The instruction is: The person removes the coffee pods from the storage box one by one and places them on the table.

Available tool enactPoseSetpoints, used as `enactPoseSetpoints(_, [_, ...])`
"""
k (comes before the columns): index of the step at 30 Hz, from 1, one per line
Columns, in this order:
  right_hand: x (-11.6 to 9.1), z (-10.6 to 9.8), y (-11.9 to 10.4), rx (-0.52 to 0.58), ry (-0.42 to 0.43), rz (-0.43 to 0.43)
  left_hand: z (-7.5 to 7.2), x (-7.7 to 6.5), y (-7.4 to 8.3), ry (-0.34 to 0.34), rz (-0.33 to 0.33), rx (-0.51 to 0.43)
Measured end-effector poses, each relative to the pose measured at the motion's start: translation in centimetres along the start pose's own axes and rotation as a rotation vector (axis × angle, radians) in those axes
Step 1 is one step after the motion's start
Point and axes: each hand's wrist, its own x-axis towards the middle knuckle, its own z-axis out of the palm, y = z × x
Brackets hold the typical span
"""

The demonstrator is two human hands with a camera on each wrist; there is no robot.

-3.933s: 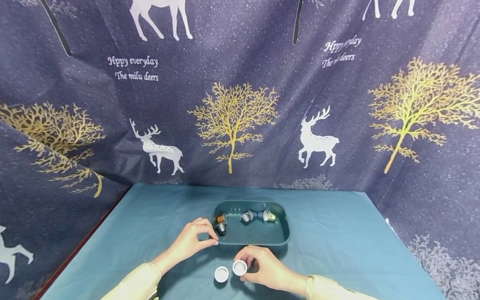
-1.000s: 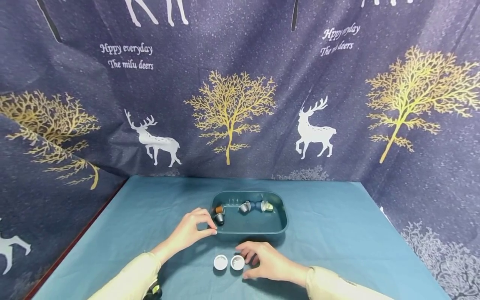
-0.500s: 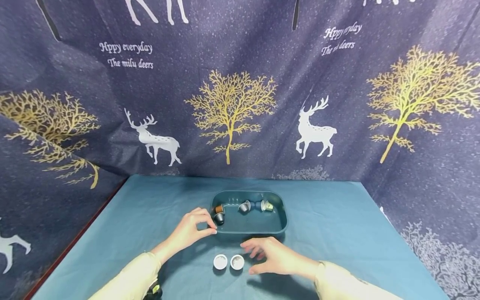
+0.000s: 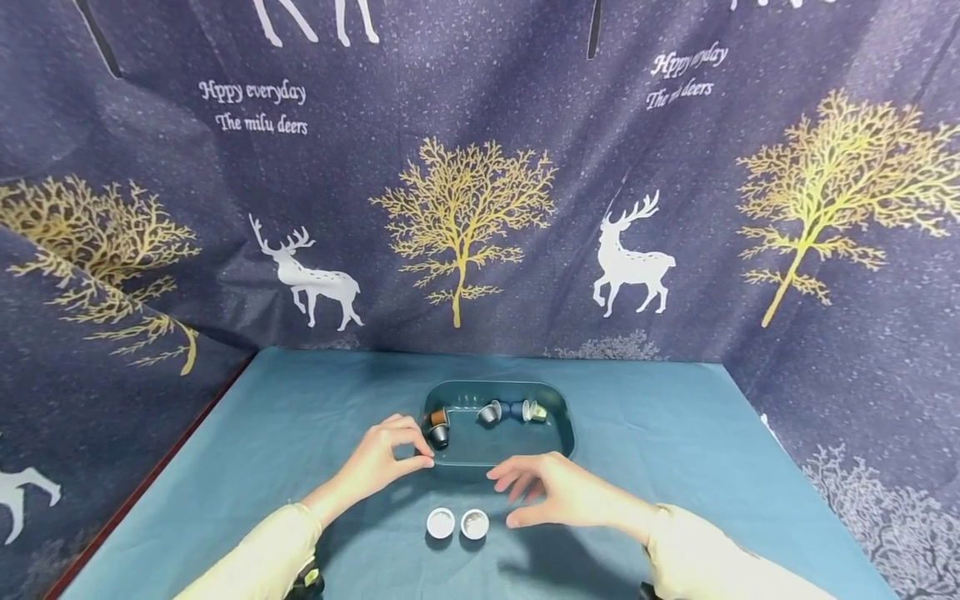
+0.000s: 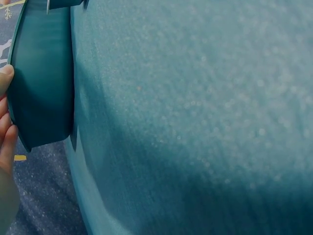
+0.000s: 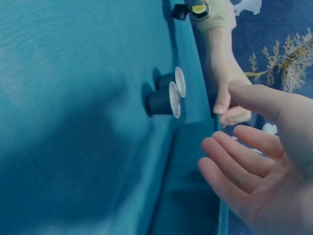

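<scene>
Two dark green coffee capsules stand side by side on the cloth with their pale lids up, the left capsule (image 4: 440, 523) and the right capsule (image 4: 475, 524). Just right of them, my right hand (image 4: 566, 492) hovers with fingers spread and nothing in it. In the right wrist view its palm and loosely bent fingers (image 6: 239, 164) show apart from both capsules. A green tray (image 4: 487, 450) lies behind them. My left hand (image 4: 386, 457) pinches the tray's rim at the near left corner; the left wrist view shows the thumb (image 5: 7, 71) on the rim.
Inside the tray, an orange capsule (image 4: 438, 417) and a black capsule (image 4: 438, 437) lie at the left. A silver capsule (image 4: 489, 414), blue ones and a light green capsule (image 4: 539, 413) lie along the back. Behind the table hangs a patterned curtain (image 4: 480, 108).
My right hand held a capsule earlier, set it beside the other one and let go. It has since drawn up and to the right. My left hand keeps its grip on the rim.
</scene>
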Motion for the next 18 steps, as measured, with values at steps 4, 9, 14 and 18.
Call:
enactPoseSetpoints(4, [0.1, -0.8, 0.0, 0.0, 0.006, 0.014, -0.1, 0.0, 0.0, -0.007, -0.006, 0.004])
enactPoseSetpoints(9, [0.5, -2.1, -0.2, 0.005, -0.006, 0.027, -0.1, 0.0, 0.0, -0.013, -0.016, 0.004])
enactPoseSetpoints(14, [1.3, -3.6, -0.3, -0.005, -0.014, -0.007, 0.0, -0.1, 0.0, -0.015, -0.024, 0.008])
enactPoseSetpoints(18, [2.2, -4.9, -0.2, -0.007, -0.024, -0.025, 0.0, 0.0, -0.1, -0.016, -0.025, 0.009])
